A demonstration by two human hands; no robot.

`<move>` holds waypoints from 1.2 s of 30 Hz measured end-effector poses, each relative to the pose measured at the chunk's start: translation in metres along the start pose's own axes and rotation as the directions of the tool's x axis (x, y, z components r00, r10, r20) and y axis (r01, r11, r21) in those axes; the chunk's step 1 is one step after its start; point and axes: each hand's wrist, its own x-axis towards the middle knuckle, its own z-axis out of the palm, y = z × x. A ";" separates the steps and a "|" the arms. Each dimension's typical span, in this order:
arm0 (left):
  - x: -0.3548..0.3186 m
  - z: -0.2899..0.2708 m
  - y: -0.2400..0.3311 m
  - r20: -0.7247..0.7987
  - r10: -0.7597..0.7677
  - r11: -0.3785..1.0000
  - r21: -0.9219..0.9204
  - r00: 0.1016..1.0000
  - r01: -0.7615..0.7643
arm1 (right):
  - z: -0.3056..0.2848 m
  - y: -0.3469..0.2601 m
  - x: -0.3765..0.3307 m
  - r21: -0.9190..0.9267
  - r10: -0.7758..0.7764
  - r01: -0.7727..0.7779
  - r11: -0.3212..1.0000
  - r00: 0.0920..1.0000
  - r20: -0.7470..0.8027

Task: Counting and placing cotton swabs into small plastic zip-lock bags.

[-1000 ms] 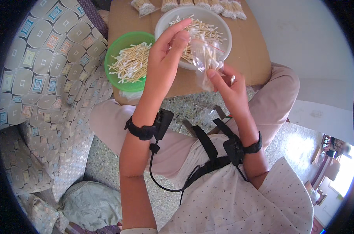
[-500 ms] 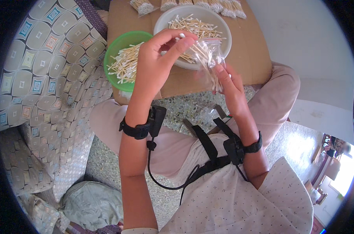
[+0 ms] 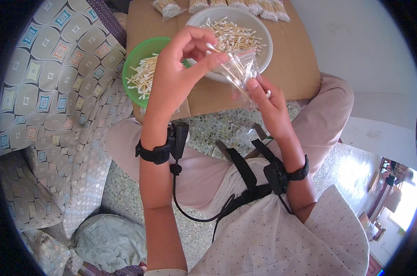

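Observation:
My right hand (image 3: 270, 99) is closed on a small clear zip bag (image 3: 250, 60), thumb pressed on its front. Several cotton swabs (image 3: 238, 71) with wooden sticks and white tips lie slantwise in the bag, some poking out at its mouth. One more white tip shows beside my right thumb. My left hand (image 3: 178, 60) is at the mouth of the bag, its thumb and curled fingers apart. Its thumb tip is close to the protruding swabs; whether it touches them I cannot tell. Behind the bag stands a white bowl (image 3: 269, 48) of loose swabs.
A green bowl (image 3: 128, 73) of swabs stands at the left, partly behind my left forearm. Both bowls rest on a cardboard sheet (image 3: 296, 60). Filled swab packs (image 3: 252, 7) line its far edge. Patterned cloth (image 3: 57, 92) hangs at the left; a pale wall (image 3: 355, 55) is at the right.
My left hand has moved slightly left, and its fingers have spread away from the thumb. The swabs and bag have shifted a little in my right hand.

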 end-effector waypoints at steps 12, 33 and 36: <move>-0.004 0.005 0.001 0.086 0.047 0.997 0.064 0.995 -0.053 | -0.002 0.013 0.000 -0.189 -0.068 0.055 0.980 0.996 -0.061; -0.012 0.024 -0.012 0.118 0.085 0.984 0.143 0.989 -0.102 | -0.008 0.015 -0.013 -0.070 -0.035 0.034 0.997 0.999 -0.019; -0.011 0.028 -0.015 0.248 0.132 0.991 -0.005 0.960 -0.135 | -0.010 0.013 -0.015 -0.029 0.007 -0.007 1.000 1.000 0.012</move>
